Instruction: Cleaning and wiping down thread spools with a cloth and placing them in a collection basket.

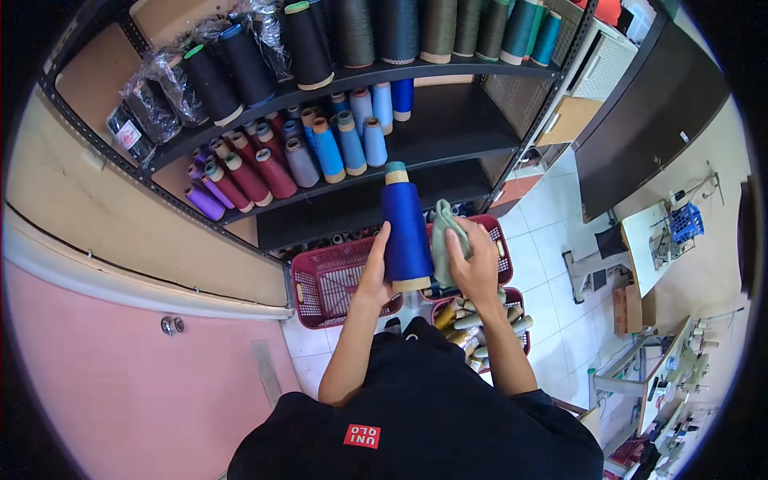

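A large royal-blue cone of thread (406, 232) stands upright before me, its teal tip up and its tan base down. My left hand (375, 260) is closed round the cone's left side near the base. In my right hand (476, 260) is a pale green cloth (445, 240), bunched between thumb and fingers, close to the cone's right side. Whether the cloth touches the thread I cannot tell. Beyond the cone, smaller light-blue thread cones (374, 142) stand on the middle shelf.
A black metal shelf rack (448, 120) ahead bears rows of thread cones. Below are a red plastic basket (320, 268) and another basket of mixed cones (524, 340). A pink door (160, 384) is at left; sewing tables (648, 264) line the right.
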Demonstrator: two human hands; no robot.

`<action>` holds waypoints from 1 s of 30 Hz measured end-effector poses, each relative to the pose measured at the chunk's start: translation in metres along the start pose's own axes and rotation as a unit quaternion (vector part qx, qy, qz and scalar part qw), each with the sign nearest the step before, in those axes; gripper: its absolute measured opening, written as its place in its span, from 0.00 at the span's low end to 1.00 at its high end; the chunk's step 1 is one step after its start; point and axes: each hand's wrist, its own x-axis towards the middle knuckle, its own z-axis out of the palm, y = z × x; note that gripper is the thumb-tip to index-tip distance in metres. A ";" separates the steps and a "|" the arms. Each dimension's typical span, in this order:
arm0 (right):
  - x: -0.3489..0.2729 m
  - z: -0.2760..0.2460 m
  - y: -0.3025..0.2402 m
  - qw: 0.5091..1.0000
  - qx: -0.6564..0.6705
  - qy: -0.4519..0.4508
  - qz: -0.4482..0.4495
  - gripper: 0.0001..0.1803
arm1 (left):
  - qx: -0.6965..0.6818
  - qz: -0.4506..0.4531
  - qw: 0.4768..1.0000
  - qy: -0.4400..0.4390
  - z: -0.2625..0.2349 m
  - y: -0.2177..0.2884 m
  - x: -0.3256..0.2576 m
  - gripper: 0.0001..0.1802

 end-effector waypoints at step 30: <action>0.013 0.019 -0.018 0.998 0.052 -0.019 -0.011 0.12 | -0.016 0.011 1.000 0.005 -0.036 -0.001 0.013 0.39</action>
